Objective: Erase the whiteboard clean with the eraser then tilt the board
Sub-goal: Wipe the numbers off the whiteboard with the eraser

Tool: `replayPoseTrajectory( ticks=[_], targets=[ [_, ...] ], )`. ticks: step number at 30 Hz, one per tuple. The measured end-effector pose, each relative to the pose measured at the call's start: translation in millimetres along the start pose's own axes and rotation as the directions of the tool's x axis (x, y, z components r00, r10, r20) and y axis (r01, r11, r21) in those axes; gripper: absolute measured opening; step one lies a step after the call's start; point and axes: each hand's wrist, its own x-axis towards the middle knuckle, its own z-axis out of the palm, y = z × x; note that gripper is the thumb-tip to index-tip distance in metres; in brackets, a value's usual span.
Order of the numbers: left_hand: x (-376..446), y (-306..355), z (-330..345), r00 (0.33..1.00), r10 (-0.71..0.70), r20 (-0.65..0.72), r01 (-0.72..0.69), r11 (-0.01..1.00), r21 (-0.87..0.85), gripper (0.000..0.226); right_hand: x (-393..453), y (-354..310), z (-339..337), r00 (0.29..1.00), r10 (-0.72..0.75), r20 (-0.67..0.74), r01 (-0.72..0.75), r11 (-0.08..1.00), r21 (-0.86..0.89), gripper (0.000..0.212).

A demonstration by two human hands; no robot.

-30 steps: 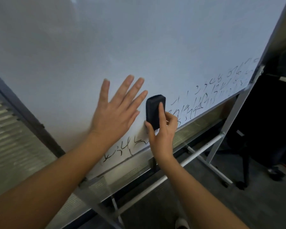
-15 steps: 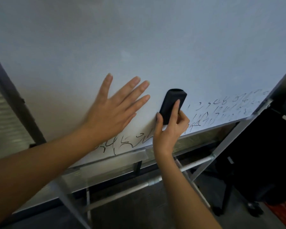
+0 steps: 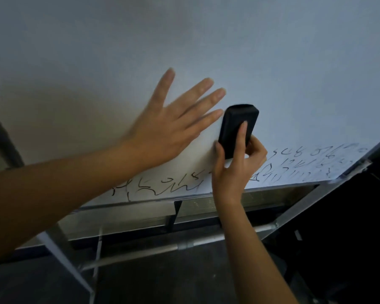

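1. Left hand (image 3: 162,126): fingers straight and spread, palm flat against the whiteboard (image 3: 206,40), just left of the eraser; it holds nothing. Judged role: bracing the board so that it does not swing under the wiping pressure.
2. Eraser (image 3: 237,128): one black block, upright against the board, above the lowest band of writing.
3. Right hand (image 3: 235,170): directly below the eraser, gripping its lower half, forefinger laid along its back and thumb on its left side.
4. Handwriting, left patch (image 3: 162,185): black marks below and left of the eraser, along the board's bottom edge.
5. Handwriting, right patch (image 3: 305,163): denser marks, in about three rows, right of the eraser, reaching the board's lower right corner.
6. Step in hand, as judged: erasing; tilting not yet begun. Good practice: keep the eraser face flat, press evenly, sweep in overlapping strokes down to the bottom edge and into the corner.
7. Count: two hands, one eraser, one whiteboard, two remaining patches of writing.
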Motion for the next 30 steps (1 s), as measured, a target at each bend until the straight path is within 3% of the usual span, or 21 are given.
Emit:
replayPoseTrajectory(
  ticks=[5,9,14,19,23,26,30],
  targets=[
    [10.1,14.7,1.0,0.999,-0.053,0.001,0.053,0.998,-0.041,0.056,-31.3,9.4,-1.4,0.997,0.046,0.058,-0.046,0.999,-0.003,0.058],
    [27.2,32.0,0.9,0.997,-0.074,-0.001,0.073,0.996,-0.048,0.058,-39.0,29.9,-9.0,0.995,-0.004,0.097,0.004,1.0,-0.002,0.059],
    [28.8,39.7,5.7,0.992,-0.122,-0.036,0.12,0.992,-0.035,0.056,8.3,79.0,-24.5,0.986,0.16,-0.044,-0.159,0.987,0.008,0.059],
    [31.5,49.6,9.5,0.98,-0.199,-0.024,0.197,0.979,-0.04,0.056,11.7,97.9,-30.4,0.998,0.064,0.027,-0.063,0.998,-0.021,0.057],
    [36.4,58.3,10.2,0.968,-0.252,-0.009,0.252,0.967,-0.037,0.055,-19.2,93.6,-31.3,0.98,-0.033,0.194,0.03,0.999,0.019,0.068],
    [38.6,60.5,9.7,0.963,-0.27,-0.009,0.27,0.962,-0.036,0.052,-33.8,91.9,-36.1,0.94,-0.139,0.312,0.141,0.99,0.019,0.063],
    [38.9,62.1,6.6,0.962,-0.275,0.002,0.275,0.961,-0.022,0.05,-7.8,93.9,-45.4,0.959,-0.15,0.241,0.131,0.987,0.091,0.067]
  ],
)
